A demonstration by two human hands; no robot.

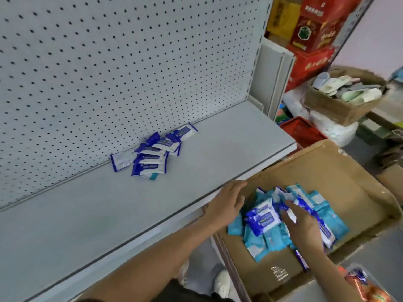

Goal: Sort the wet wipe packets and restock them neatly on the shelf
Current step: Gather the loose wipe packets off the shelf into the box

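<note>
Sorting is under way: left hand (pixel 229 201) hovers open, right hand (pixel 302 223) rests open on packets (pixel 261 219) in the box (pixel 353 171); next, grip dark-blue ones for the shelf (pixel 87 214) pile (pixel 152 153).

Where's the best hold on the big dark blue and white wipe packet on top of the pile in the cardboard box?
Take the dark blue and white wipe packet by its two long edges, coming from above. It lies flat, face up on the light blue packets, with the left hand and right hand open either side.
</note>
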